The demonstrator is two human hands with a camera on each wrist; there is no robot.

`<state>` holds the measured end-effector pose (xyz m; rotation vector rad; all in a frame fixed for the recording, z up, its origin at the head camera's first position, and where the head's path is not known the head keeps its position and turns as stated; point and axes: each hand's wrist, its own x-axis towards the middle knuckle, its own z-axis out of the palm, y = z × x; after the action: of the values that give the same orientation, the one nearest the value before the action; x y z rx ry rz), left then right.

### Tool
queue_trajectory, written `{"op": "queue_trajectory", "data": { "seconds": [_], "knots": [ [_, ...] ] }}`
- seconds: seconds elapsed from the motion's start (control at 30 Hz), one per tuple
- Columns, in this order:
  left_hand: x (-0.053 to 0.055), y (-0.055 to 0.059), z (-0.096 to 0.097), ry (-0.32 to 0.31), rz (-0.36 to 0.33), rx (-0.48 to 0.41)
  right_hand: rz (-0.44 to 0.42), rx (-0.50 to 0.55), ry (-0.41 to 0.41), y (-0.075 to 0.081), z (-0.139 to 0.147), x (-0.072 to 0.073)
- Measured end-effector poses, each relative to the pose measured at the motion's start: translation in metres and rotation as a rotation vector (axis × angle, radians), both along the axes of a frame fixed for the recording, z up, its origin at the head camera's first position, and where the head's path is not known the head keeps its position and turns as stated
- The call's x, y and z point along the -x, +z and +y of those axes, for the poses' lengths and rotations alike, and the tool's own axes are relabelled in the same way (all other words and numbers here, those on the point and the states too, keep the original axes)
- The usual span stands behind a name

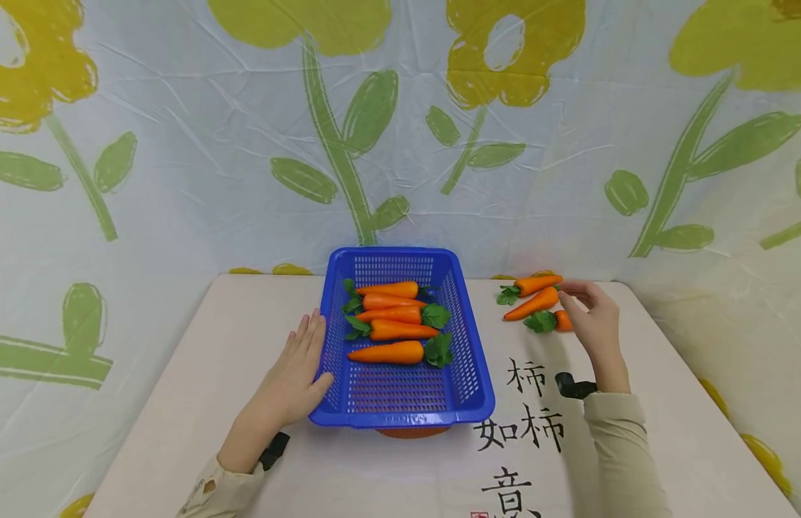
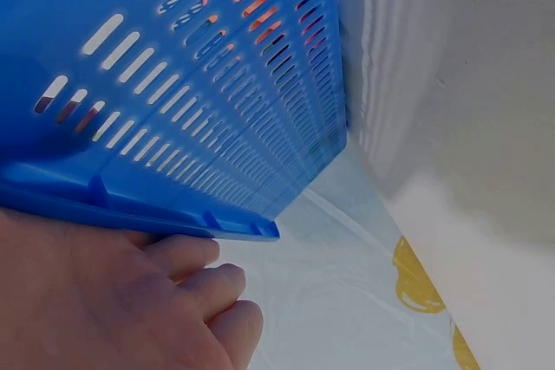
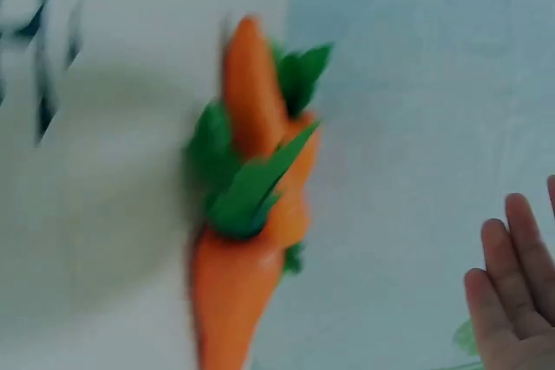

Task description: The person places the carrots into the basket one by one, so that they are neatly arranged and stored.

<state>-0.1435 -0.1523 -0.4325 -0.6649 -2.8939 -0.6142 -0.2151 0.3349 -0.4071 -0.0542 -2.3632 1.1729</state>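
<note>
A blue plastic basket (image 1: 402, 417) holds several orange carrots (image 1: 400, 330) with green leaves, lying in a row across it. My left hand (image 1: 290, 374) rests along the basket's left rim, its fingers straight; in the left wrist view the fingers (image 2: 208, 288) lie just beneath the rim. Three more carrots (image 1: 531, 304) lie in a cluster at the back right of the table. Over that cluster is my right hand (image 1: 594, 316), with nothing visible in it. In the right wrist view its straight fingers (image 3: 512, 270) stand apart from the loose carrots (image 3: 251, 84).
Beneath the basket's front edge a reddish-brown rounded thing (image 1: 413, 432) shows in part. A pale cloth with black brush characters (image 1: 526, 378) covers the table right of the basket. Behind the table hangs a flower-printed sheet (image 1: 245, 144).
</note>
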Motion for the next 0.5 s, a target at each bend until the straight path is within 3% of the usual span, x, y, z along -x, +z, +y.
{"op": "queue_trajectory", "data": {
  "seconds": [0.23, 0.37, 0.5],
  "knots": [
    [0.0, 0.0, 0.001, 0.004, -0.003, -0.004, -0.05, -0.044, -0.088, -0.019, 0.048, 0.004],
    [0.0, 0.001, 0.001, 0.005, -0.004, -0.006, -0.078, -0.076, -0.046, -0.027, 0.071, 0.007],
    [0.0, 0.001, 0.001, 0.005, -0.009, -0.012, -0.185, -0.134, 0.043, -0.037, 0.094, 0.014]
  ]
}}
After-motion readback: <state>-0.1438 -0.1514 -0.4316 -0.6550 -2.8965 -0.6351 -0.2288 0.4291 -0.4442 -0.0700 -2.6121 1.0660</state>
